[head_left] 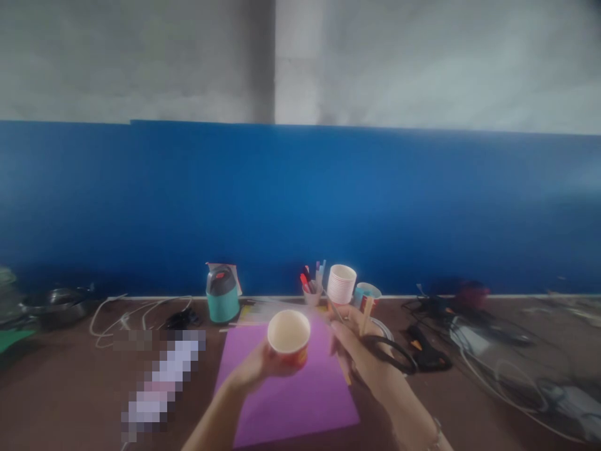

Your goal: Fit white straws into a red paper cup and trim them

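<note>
My left hand (265,363) grips a paper cup (300,358) from its left side, with the open mouth tipped toward me. The cup has a pale inside and a red and yellow outside, and is held above a purple sheet (291,407). To the right of the cup, my right hand (350,335) is closed on scissors with a black handle loop (412,362). A thin blade points up and left from the fingers. Next to this hand a wooden stick (367,313) stands up; whether the hand touches it I cannot tell.
At the back stand a teal bottle (223,305), a pen cup (312,295), stacked paper cups (342,285) and another cup (370,291). A black glue gun (427,351) and cables (498,376) lie right. Left are white cords (126,316) and a metal pan (59,304).
</note>
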`<state>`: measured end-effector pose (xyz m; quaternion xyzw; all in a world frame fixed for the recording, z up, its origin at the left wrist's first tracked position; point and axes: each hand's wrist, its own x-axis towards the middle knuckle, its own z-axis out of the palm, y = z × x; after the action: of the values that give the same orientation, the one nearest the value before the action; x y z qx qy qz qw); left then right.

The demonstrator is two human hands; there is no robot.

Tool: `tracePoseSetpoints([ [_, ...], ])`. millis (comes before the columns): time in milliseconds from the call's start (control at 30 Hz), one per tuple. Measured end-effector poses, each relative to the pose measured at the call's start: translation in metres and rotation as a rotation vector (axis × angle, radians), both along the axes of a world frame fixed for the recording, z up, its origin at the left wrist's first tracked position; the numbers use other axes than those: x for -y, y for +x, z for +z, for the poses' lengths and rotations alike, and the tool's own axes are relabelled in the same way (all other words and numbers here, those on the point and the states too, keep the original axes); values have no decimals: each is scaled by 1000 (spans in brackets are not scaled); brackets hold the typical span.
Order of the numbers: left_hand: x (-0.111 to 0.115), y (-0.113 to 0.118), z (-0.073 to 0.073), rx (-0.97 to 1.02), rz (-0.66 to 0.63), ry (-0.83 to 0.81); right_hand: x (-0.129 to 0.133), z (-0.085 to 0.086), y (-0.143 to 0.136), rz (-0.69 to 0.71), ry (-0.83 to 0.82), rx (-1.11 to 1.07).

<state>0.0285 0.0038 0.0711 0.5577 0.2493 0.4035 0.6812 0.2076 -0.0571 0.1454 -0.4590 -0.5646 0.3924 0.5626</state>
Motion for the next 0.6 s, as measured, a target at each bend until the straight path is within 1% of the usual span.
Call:
tracePoseSetpoints([
  [67,-3,-2,-4,21,-94,-13,1,1,-1,-5,17,10],
  [100,-5,-3,-6,23,-117,-10,1,1,-1,-10,25,21],
  [333,-10,-7,-9,-23,-195,-49,4,5,0,-23,55,82],
  [467,-10,-9,-11,-36,-245,-65,5,5,0,-28,26,92],
  [533,-9,-9,-10,-58,-276,-62,4,3,0,-1,2,69],
  [600,-9,-9,-6,-105,-265,-43,1,0,1,3,-15,63],
])
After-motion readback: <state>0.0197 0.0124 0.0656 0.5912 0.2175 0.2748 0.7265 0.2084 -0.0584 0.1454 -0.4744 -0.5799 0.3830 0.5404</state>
